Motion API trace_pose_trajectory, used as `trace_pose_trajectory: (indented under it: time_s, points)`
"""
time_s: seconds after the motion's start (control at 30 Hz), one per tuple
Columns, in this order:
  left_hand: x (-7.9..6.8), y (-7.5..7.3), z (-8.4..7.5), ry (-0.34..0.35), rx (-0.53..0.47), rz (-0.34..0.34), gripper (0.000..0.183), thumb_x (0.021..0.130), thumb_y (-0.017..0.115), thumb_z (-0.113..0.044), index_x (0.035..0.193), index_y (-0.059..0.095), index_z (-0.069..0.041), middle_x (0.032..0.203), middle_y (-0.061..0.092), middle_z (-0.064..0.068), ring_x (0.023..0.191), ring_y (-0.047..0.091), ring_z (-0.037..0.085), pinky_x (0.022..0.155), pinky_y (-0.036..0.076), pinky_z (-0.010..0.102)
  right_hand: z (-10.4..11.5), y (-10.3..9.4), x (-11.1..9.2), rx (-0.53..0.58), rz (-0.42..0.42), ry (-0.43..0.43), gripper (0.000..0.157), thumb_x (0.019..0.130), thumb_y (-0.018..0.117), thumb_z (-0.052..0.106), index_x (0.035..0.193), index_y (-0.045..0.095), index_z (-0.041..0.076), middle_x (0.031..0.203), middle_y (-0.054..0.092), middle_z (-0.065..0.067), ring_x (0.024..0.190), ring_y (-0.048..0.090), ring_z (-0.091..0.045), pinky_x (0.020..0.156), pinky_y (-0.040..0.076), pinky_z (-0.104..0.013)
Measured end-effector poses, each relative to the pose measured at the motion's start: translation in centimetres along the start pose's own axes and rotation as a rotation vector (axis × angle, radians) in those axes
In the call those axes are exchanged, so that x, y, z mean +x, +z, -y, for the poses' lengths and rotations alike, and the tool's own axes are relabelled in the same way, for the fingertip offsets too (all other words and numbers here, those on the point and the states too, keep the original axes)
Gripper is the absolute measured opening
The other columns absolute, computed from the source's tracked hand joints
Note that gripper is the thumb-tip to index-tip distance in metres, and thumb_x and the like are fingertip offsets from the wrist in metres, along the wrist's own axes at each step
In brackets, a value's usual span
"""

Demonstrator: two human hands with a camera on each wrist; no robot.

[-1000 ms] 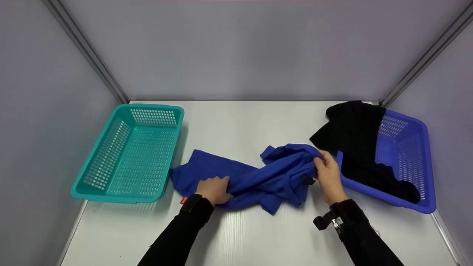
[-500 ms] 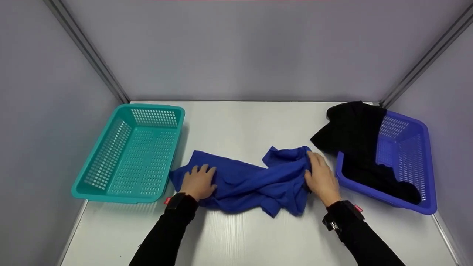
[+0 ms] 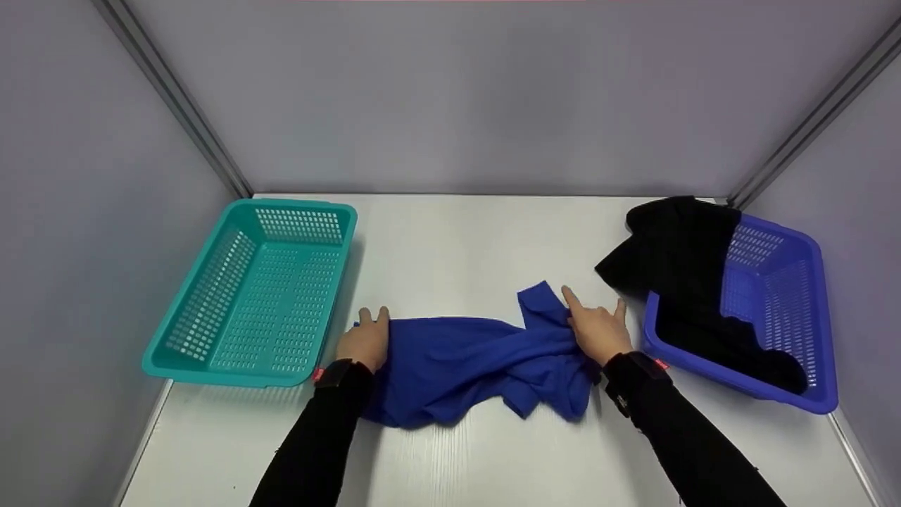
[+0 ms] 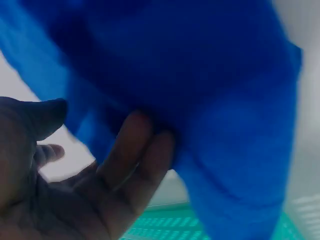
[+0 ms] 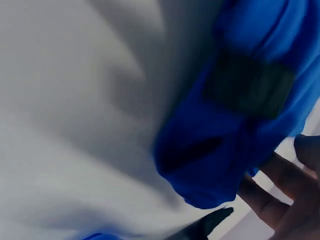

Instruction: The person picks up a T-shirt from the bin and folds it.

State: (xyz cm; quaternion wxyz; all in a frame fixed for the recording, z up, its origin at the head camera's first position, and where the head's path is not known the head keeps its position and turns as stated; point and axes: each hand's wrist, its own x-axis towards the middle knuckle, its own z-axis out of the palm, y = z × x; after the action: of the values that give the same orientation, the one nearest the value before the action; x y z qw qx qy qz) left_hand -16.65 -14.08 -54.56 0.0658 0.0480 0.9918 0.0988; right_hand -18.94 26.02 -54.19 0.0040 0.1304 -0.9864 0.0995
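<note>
The blue garment lay crumpled and twisted lengthwise on the white table, between the teal basket and the blue basket, with one corner standing up at its far right end. The left hand rested palm down on the garment's left end, fingers extended and relaxed, just beside the teal basket. The right hand pressed flat on the right end, fingers spread and straight, grasping nothing. Both forearms wore black sleeves. A black garment hung over the blue basket's near rim.
</note>
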Motion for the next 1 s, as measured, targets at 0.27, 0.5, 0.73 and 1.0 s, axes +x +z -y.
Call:
trace_pose_trajectory:
  time_s: [0.27, 0.5, 0.73, 1.0]
  points:
    - [0.2, -0.2, 0.5, 0.051, -0.013, -0.128, 0.003, 0.093, 0.064, 0.001, 0.094, 0.062, 0.003, 0.091, 0.058, 0.022, 0.072, 0.067, 0.043, 0.061, 0.057, 0.056, -0.8, 1.2, 0.4, -0.073, -0.045, 0.048, 0.017, 0.091, 0.073, 0.009, 0.096, 0.061, -0.001, 0.086, 0.072, -0.026, 0.083, 0.069, -0.048, 0.098, 0.034, -0.078]
    - [1.0, -3.1, 0.5, -0.022, -0.243, -0.232, 0.010, 0.099, 0.065, -0.014, 0.095, 0.062, -0.006, 0.092, 0.066, 0.016, 0.079, 0.068, 0.043, 0.065, 0.054, 0.057, -1.3, -1.7, 1.2, 0.358, -0.366, 0.194, 0.014, 0.104, 0.061, 0.016, 0.105, 0.060, 0.002, 0.075, 0.067, -0.022, 0.063, 0.067, -0.042, 0.063, 0.051, -0.052]
    - [1.7, -5.8, 0.4, -0.066, -0.435, -0.351, 0.008, 0.101, 0.062, -0.014, 0.100, 0.067, -0.008, 0.093, 0.072, 0.015, 0.078, 0.068, 0.036, 0.065, 0.052, 0.055, -1.1, -6.2, 2.0, 0.792, -0.421, 0.228, 0.023, 0.109, 0.055, 0.025, 0.112, 0.057, 0.002, 0.069, 0.069, -0.016, 0.040, 0.061, -0.014, 0.042, 0.050, -0.026]
    - [3.3, -8.0, 1.1, -0.155, -0.517, -0.391, 0.017, 0.102, 0.062, -0.016, 0.110, 0.068, -0.002, 0.108, 0.073, 0.022, 0.094, 0.070, 0.042, 0.080, 0.053, 0.057, 0.9, -11.3, 3.4, 0.848, -0.426, 0.181, 0.022, 0.109, 0.053, 0.013, 0.115, 0.055, -0.008, 0.085, 0.070, -0.029, 0.066, 0.075, -0.030, 0.066, 0.059, -0.026]
